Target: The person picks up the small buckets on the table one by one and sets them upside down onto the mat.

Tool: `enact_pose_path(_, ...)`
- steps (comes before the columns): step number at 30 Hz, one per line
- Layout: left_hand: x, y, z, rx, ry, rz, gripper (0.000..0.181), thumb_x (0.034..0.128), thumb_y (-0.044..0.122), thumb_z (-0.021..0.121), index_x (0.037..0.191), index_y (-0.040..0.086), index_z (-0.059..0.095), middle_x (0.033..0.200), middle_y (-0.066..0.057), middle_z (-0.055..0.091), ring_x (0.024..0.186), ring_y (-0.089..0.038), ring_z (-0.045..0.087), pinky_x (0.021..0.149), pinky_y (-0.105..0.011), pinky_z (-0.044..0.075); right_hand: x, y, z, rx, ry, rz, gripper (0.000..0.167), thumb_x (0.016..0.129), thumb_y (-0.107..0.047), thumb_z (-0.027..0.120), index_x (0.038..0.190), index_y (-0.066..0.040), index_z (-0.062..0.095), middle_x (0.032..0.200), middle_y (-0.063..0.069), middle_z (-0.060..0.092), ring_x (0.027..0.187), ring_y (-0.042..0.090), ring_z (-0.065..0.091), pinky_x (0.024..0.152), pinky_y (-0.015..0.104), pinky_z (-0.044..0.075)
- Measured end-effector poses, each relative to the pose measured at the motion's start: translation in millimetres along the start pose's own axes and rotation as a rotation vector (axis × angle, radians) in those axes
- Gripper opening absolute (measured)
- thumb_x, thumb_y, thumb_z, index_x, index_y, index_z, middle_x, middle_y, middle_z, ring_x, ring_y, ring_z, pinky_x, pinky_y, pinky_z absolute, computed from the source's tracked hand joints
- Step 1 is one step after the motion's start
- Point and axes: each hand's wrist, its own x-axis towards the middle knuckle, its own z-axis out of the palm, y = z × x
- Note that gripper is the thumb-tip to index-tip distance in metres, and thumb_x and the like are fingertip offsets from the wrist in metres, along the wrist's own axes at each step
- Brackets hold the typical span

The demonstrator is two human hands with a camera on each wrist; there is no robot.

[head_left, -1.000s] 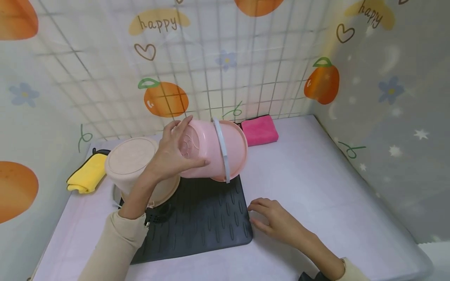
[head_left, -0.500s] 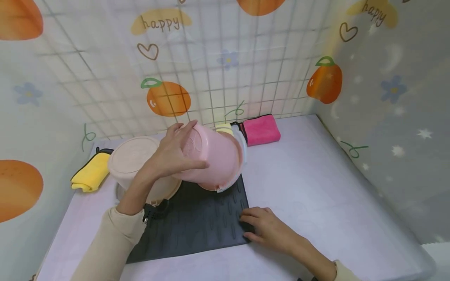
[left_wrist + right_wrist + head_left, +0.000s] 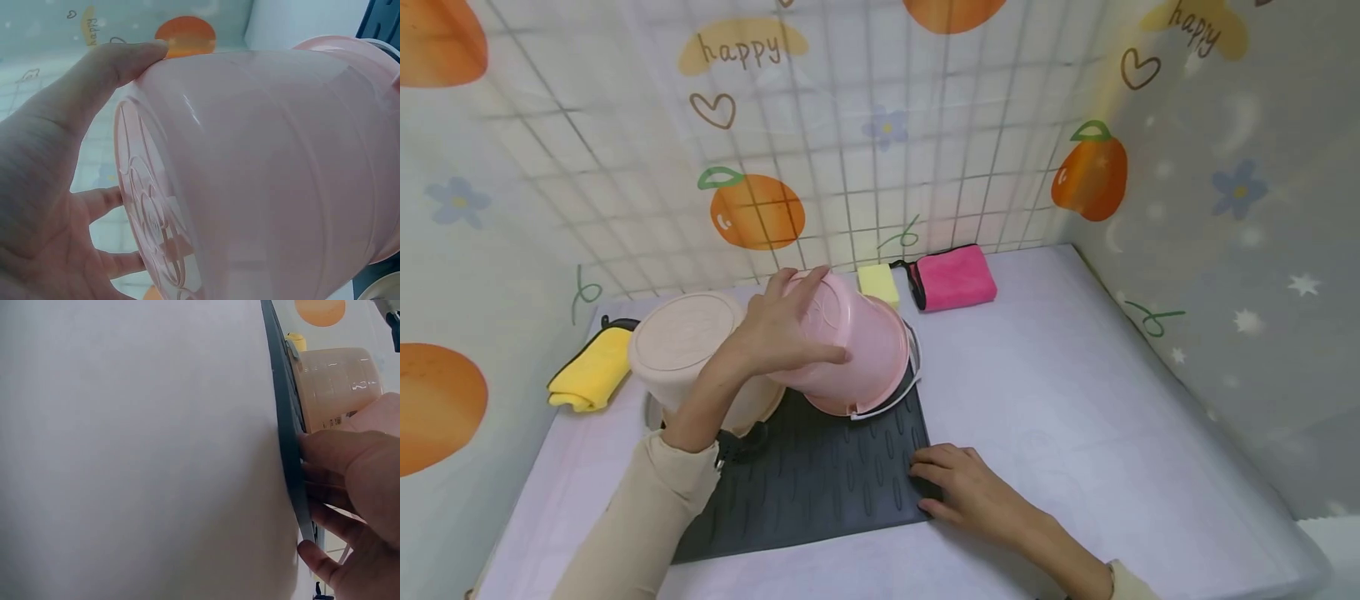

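My left hand (image 3: pixel 769 336) holds a pink bucket (image 3: pixel 876 350) by its base, thumb and fingers spread around the bottom rim. The bucket is tilted, its base toward me and its mouth facing down and right over the black ribbed mat (image 3: pixel 820 492). A pale handle (image 3: pixel 891 402) hangs at the bucket's mouth. In the left wrist view, the bucket's side fills much of the picture and a raised pattern shows on its base. With relaxed fingers, my right hand (image 3: pixel 973 493) touches the mat's right edge, seen closely in the right wrist view.
An upside-down beige bucket (image 3: pixel 683 329) stands on the mat's left part. Beyond it lies a folded yellow cloth (image 3: pixel 591 367). A pale yellow sponge (image 3: pixel 878 284) and a folded pink cloth (image 3: pixel 958 279) lie by the back wall. White cloth (image 3: pixel 1060 400) covers the table.
The pink bucket has tipped mouth-downward and come lower toward the mat, its handle swinging down and the sponge coming into view. My right hand has moved left onto the mat's edge.
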Motion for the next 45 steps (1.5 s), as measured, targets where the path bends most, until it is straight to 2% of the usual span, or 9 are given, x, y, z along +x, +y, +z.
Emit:
enact_pose_path(8, 6.6, 2.7, 3.2, 0.031, -0.008, 0.001, 0.11, 0.0719, 0.063, 0.078, 0.16, 0.028, 0.023, 0.16, -0.019, 0.016, 0.138, -0.047, 0.027, 0.105, -0.066, 0.026, 0.3, -0.3, 4.3, 0.004, 0.007, 0.009, 0.037, 0.086, -0.028, 0.08, 0.118, -0.011, 0.071, 0.127, 0.001, 0.061, 0.12, 0.017, 0.055, 0.085, 0.042, 0.048)
enact_pose_path(12, 7.7, 5.0, 3.2, 0.071, -0.03, -0.04, 0.111, 0.0713, 0.067, 0.075, 0.161, 0.03, 0.022, 0.161, -0.018, 0.016, 0.135, -0.054, 0.029, 0.101, -0.069, 0.033, 0.1, -0.7, 6.5, 0.004, 0.015, 0.012, 0.035, 0.086, -0.027, 0.08, 0.117, -0.011, 0.071, 0.127, 0.0, 0.061, 0.119, 0.017, 0.054, 0.085, 0.041, 0.047)
enact_pose_path(15, 9.0, 6.5, 3.1, 0.099, -0.053, -0.066, 0.111, 0.072, 0.07, 0.073, 0.161, 0.032, 0.019, 0.162, -0.02, 0.013, 0.134, -0.062, 0.027, 0.096, -0.073, 0.035, -0.2, -0.9, 7.5, 0.008, 0.013, 0.021, 0.034, 0.087, -0.027, 0.079, 0.117, -0.012, 0.071, 0.127, -0.001, 0.061, 0.12, 0.016, 0.054, 0.085, 0.041, 0.047)
enact_pose_path(20, 16.2, 11.3, 7.4, 0.132, -0.095, -0.092, 0.112, 0.0721, 0.076, 0.068, 0.161, 0.036, 0.013, 0.165, -0.018, 0.006, 0.133, -0.068, 0.02, 0.093, -0.076, 0.036, -0.9, -1.1, 7.1, 0.021, 0.019, 0.021, 0.034, 0.087, -0.025, 0.079, 0.117, -0.012, 0.072, 0.128, 0.0, 0.061, 0.121, 0.016, 0.054, 0.086, 0.042, 0.047)
enact_pose_path(26, 30.3, 18.8, 14.3, 0.123, -0.123, -0.127, 0.111, 0.0725, 0.074, 0.069, 0.161, 0.036, 0.014, 0.165, -0.019, 0.003, 0.135, -0.07, 0.012, 0.096, -0.077, 0.032, -1.5, -0.1, 7.7, 0.028, 0.028, 0.029, 0.033, 0.088, -0.025, 0.078, 0.117, -0.012, 0.072, 0.128, -0.001, 0.061, 0.121, 0.016, 0.054, 0.086, 0.042, 0.046)
enact_pose_path(31, 40.1, 21.1, 20.1, 0.149, -0.141, -0.15, 0.109, 0.0732, 0.075, 0.067, 0.161, 0.037, 0.015, 0.165, -0.019, 0.006, 0.135, -0.067, 0.016, 0.094, -0.078, 0.032, -1.9, -0.9, 9.8, 0.035, 0.036, 0.034, 0.032, 0.088, -0.025, 0.078, 0.117, -0.012, 0.072, 0.128, -0.001, 0.061, 0.121, 0.016, 0.054, 0.087, 0.042, 0.046)
enact_pose_path(34, 42.8, 21.0, 22.2, 0.155, -0.143, -0.162, 0.108, 0.0732, 0.075, 0.067, 0.161, 0.038, 0.016, 0.165, -0.018, 0.006, 0.135, -0.066, 0.017, 0.093, -0.079, 0.031, -1.9, -2.1, 10.2, 0.041, 0.033, 0.039, 0.032, 0.089, -0.025, 0.077, 0.118, -0.012, 0.071, 0.128, 0.0, 0.06, 0.122, 0.016, 0.053, 0.088, 0.043, 0.046)
enact_pose_path(40, 46.2, 22.6, 28.5, 0.166, -0.148, -0.143, 0.106, 0.0759, 0.075, 0.065, 0.161, 0.036, 0.016, 0.165, -0.019, 0.004, 0.137, -0.067, 0.01, 0.094, -0.084, 0.023, -3.6, -2.3, 10.0, 0.052, 0.023, 0.064, 0.032, 0.09, -0.027, 0.076, 0.119, -0.013, 0.071, 0.129, -0.001, 0.06, 0.122, 0.016, 0.052, 0.088, 0.043, 0.046)
enact_pose_path(45, 45.2, 22.2, 39.3, 0.199, -0.094, -0.145, 0.102, 0.0775, 0.076, 0.061, 0.161, 0.038, 0.017, 0.166, -0.017, 0.004, 0.14, -0.063, 0.009, 0.097, -0.081, 0.024, -4.6, -0.8, 10.4, 0.048, 0.027, 0.071, 0.032, 0.09, -0.026, 0.076, 0.119, -0.014, 0.07, 0.13, -0.002, 0.059, 0.123, 0.015, 0.051, 0.088, 0.043, 0.045)
